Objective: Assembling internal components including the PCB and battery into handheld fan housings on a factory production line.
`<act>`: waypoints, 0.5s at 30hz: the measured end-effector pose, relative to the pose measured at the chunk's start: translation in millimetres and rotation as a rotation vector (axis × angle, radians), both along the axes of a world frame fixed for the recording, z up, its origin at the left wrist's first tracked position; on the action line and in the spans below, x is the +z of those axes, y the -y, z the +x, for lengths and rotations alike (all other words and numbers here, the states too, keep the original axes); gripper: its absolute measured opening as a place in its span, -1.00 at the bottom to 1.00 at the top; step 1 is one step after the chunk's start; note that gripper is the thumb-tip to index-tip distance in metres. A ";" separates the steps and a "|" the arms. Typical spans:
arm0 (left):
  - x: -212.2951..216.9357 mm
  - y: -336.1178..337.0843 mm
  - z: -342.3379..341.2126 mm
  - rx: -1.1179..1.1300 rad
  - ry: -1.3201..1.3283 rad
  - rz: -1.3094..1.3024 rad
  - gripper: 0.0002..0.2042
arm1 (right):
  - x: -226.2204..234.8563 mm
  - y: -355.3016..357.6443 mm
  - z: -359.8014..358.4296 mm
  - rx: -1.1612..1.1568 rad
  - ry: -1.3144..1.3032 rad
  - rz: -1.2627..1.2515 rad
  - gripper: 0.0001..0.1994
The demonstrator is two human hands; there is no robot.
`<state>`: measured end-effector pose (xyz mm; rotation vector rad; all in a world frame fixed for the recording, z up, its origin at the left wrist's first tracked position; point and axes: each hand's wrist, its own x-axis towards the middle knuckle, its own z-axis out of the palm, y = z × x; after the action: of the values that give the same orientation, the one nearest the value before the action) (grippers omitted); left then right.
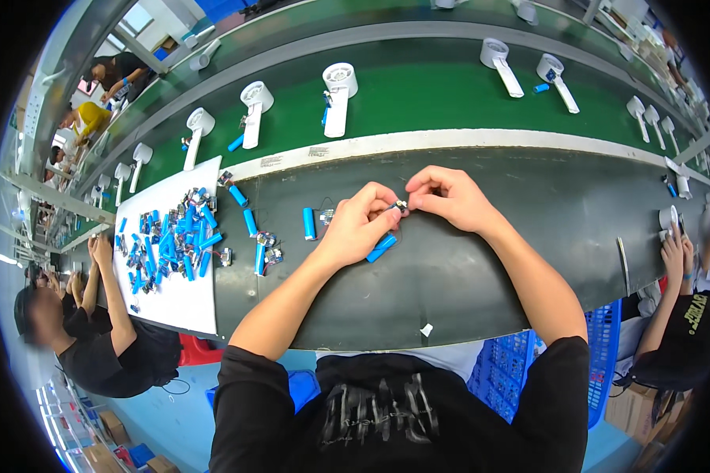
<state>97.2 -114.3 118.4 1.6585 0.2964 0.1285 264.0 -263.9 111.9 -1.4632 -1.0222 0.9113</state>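
Note:
Over the middle of the dark bench, my left hand (pixel 364 223) pinches a small circuit board (pixel 400 206) between thumb and fingers. A blue cylindrical battery (pixel 381 247) lies just below that hand, seemingly wired to the board. My right hand (pixel 450 197) is closed in a pinch at the board's right side; whatever its fingertips hold is too small to make out. Left of my left hand, another blue battery (pixel 309 224) rests on the bench beside a small board (pixel 326 215).
A white sheet (pixel 189 303) on the left bears a pile of blue batteries with boards (pixel 170 240). Beyond the bench, a green conveyor (pixel 418 98) carries white handheld fan housings (pixel 338 102). Co-workers sit at both sides. A blue crate (pixel 503 370) stands below the bench edge.

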 end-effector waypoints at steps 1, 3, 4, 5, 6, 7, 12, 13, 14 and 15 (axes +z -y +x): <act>-0.6 -1.5 -0.4 0.011 -0.001 -0.002 -0.81 | 2.4 0.8 -0.4 -0.011 0.019 -0.008 -0.83; -3.9 -2.4 -0.9 -0.005 -0.007 -0.041 -0.81 | -0.4 0.9 -1.3 -0.007 0.050 -0.029 -0.84; -5.3 -1.9 -1.5 0.013 -0.006 -0.041 -0.81 | -0.9 0.7 -2.8 -0.016 0.084 -0.048 -0.85; -6.0 -0.6 -2.2 -0.006 0.012 0.016 -0.81 | 3.1 1.1 -6.4 -0.027 0.164 -0.100 -0.89; -6.2 0.4 -2.8 -0.024 0.029 0.073 -0.81 | 1.6 0.1 -9.2 -0.006 0.166 -0.096 -0.89; -5.2 0.8 -3.2 -0.015 0.024 0.127 -0.81 | 0.2 -0.9 -11.4 -0.004 0.312 0.035 -0.90; -5.8 13.3 4.2 -0.039 0.117 0.198 -0.80 | -3.4 10.2 -11.8 -0.103 0.472 0.170 -0.91; -5.9 11.4 2.9 -0.027 0.124 0.282 -0.80 | -4.5 8.8 -13.1 -0.124 0.439 0.127 -0.91; -4.9 10.9 1.5 -0.019 0.139 0.362 -0.79 | -2.4 7.3 -15.9 -0.147 0.394 0.087 -0.89; -6.0 9.6 -1.3 0.004 0.170 0.395 -0.79 | -3.5 3.7 -17.9 -0.147 0.422 0.082 -0.88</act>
<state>95.9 -123.9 112.4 2.0228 0.1497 0.3466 246.1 -267.5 108.5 -1.6755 -1.2205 0.4569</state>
